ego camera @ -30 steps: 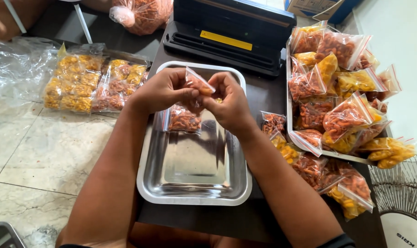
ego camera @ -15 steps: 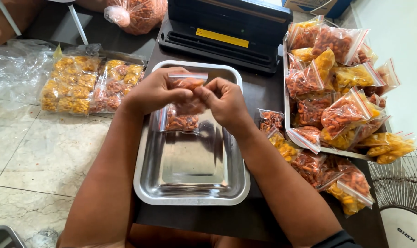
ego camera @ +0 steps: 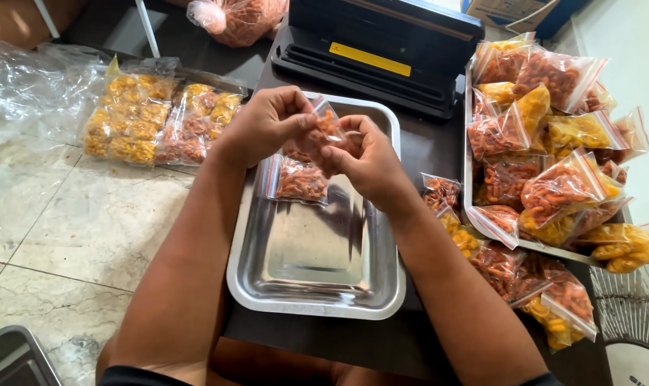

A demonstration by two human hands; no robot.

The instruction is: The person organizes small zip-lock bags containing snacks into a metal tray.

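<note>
Both my hands hold one small clear bag of orange snacks [ego camera: 326,127] above the far end of a steel tray [ego camera: 317,275]. My left hand [ego camera: 266,123] pinches the bag's top from the left. My right hand [ego camera: 367,159] grips it from the right, fingers curled over the bag. A second small filled bag [ego camera: 300,180] lies in the tray just under my hands. The rest of the tray's floor is bare metal.
A black sealing machine [ego camera: 382,50] stands behind the tray. A tray heaped with filled snack bags [ego camera: 546,136] sits at the right, and loose bags [ego camera: 510,264] spill beside my right forearm. On the floor at left lie large packs of yellow and orange snacks [ego camera: 153,118] and crumpled plastic [ego camera: 31,86].
My hands have stayed together over the tray's far end, working the bag's top; the bag has turned slightly between my fingers. The camera view has shifted a little.
</note>
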